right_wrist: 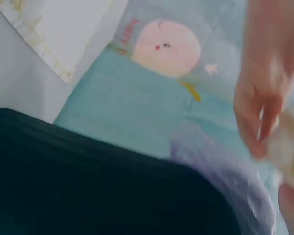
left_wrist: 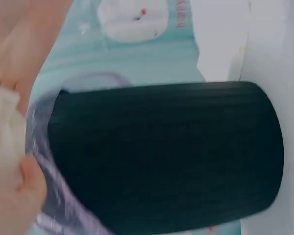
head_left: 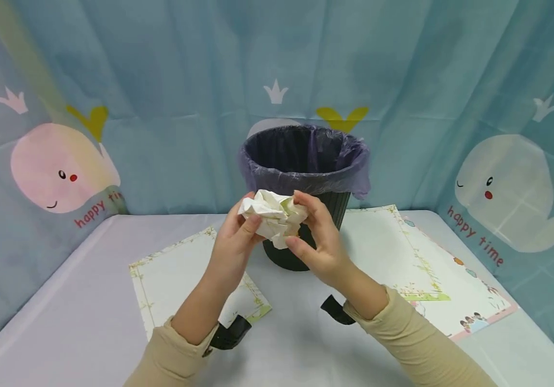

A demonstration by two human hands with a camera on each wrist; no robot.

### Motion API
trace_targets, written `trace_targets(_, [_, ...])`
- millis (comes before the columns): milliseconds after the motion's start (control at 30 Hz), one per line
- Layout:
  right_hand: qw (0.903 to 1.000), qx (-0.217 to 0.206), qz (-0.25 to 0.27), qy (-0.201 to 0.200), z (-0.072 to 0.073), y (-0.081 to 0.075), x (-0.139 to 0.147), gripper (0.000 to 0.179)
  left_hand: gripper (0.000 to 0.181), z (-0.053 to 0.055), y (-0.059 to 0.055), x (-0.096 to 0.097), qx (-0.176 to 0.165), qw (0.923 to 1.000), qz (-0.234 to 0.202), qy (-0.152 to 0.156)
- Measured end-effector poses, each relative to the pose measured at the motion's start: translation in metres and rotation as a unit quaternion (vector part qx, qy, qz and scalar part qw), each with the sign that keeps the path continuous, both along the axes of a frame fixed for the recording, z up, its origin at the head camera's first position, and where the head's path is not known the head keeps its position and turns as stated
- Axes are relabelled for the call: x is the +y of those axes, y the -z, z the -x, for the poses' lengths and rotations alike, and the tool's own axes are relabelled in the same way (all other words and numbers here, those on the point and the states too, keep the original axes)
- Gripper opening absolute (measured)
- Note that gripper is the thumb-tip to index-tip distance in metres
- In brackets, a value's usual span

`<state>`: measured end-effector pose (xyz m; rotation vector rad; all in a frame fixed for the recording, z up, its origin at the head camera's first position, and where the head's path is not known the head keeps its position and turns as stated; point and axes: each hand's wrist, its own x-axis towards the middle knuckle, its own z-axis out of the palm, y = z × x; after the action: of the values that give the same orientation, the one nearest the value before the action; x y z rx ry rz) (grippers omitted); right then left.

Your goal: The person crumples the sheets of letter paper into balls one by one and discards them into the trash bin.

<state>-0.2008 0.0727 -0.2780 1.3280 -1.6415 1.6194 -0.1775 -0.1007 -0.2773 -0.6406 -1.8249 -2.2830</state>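
Holds crumpled paper (head_left: pixel 274 217) in left grip (head_left: pixel 232 236) and right grip (head_left: pixel 324 243), pinched from opposite sides, in front of bin (left_wrist: pixel 166 156) above desk (head_left: pixel 296 344); likely handles light, soft, springy, best taken loosely round the bulging sides.

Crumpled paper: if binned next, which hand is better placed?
Right hand, probably, though narrowly. Both it and the left hand hold the crumpled paper, but in the head view the right sits in front of the bin, below its opening; the left is by its left edge.
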Motion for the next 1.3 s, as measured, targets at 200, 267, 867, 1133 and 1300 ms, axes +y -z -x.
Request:
trace_targets(200, [0.9942, -0.007, -0.064, -0.086, 0.005, -0.006, 0.024, 0.057, 0.072, -0.001, -0.003, -0.011, 0.002, 0.9994, -0.002, 0.035])
trace_targets(267, [0.996, 0.025, -0.069, -0.051, 0.006, -0.004, 0.022, 0.046, 0.067, -0.004, -0.002, -0.008, 0.006, 0.9997, 0.008, 0.022])
trace_targets(867, [0.9849, 0.002, -0.173, 0.005, -0.005, -0.002, 0.021, 0.074, 0.082, -0.007, -0.001, -0.017, 0.03, 0.9948, 0.095, 0.022])
trace_targets(1133, [0.9766, -0.076, -0.2, -0.023, -0.008, 0.0, 0.023, 0.109, 0.106, -0.014, 0.008, -0.006, 0.03, 0.9961, 0.067, 0.048])
trace_targets(1300, [0.9801, -0.095, -0.165, -0.054, -0.007, 0.005, 0.019, 0.105, 0.091, -0.022, 0.012, -0.007, 0.034, 0.9908, 0.13, 0.015])
